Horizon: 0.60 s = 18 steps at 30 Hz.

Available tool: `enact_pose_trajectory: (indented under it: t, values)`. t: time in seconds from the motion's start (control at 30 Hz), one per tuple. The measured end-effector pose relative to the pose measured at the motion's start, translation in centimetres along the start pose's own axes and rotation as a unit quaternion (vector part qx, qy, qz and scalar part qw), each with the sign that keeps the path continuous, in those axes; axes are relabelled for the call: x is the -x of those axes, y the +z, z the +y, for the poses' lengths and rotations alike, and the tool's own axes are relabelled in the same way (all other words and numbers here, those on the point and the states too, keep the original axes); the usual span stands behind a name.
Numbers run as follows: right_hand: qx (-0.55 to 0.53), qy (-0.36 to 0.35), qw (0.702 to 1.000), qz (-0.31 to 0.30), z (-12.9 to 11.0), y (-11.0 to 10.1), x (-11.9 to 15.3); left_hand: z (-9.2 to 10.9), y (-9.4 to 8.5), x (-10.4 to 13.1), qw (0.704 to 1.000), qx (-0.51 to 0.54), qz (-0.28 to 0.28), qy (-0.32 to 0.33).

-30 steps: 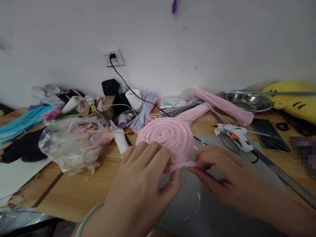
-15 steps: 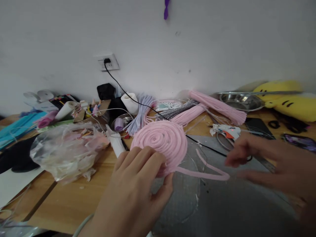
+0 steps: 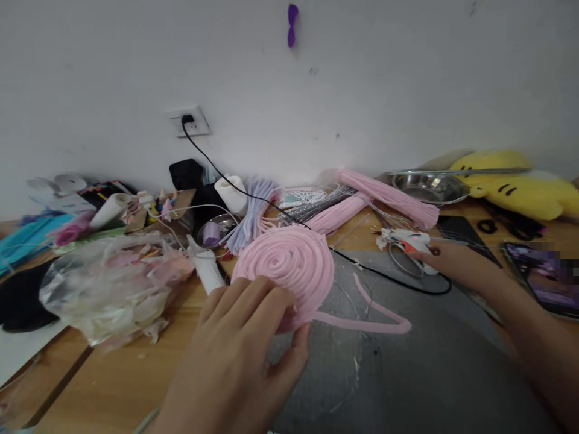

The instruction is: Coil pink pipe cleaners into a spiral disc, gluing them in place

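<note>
A pink coiled disc of fuzzy stem is held near its lower left edge by my left hand, fingers on top and thumb at the near edge. Its loose pink tail runs right over a grey mat and bends back sharply. My right hand reaches to the white and orange glue gun, its fingers at the gun's body. How firmly they close round it is hard to see. A black cable runs from the wall socket past the disc towards the gun.
Pink stem bundles and a metal bowl lie along the wall beside a yellow plush. A clear plastic bag fills the left. At the right edge lies a phone; scissors rest behind the cable.
My right hand has moved away from me, from above the mat to the glue gun. My left hand still holds the disc. The view has shifted slightly right.
</note>
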State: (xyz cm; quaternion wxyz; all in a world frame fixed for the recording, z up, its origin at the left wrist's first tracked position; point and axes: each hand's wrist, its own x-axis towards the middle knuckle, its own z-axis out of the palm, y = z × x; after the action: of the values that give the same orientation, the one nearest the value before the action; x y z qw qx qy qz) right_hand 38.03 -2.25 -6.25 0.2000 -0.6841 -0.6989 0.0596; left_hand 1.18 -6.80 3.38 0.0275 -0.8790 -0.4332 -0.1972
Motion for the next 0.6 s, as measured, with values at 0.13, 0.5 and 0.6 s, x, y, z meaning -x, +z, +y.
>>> enact_pose_trajectory:
  t: [0.13, 0.5, 0.6]
  values:
    - [-0.065, 0.008, 0.998, 0.018, 0.4, 0.6, -0.5, 0.2, 0.0, 0.0, 1.0, -0.003, -0.007, -0.01]
    - [-0.277, 0.027, 0.961, -0.004, -6.4, -5.4, -0.9, 0.2, -0.2, -0.1, 1.0, 0.003, -0.002, -0.009]
    - [-0.19, 0.03, 0.98, 0.053, -8.4, -7.7, -0.3, 0.2, -0.1, -0.1, 1.0, -0.004, -0.007, -0.015]
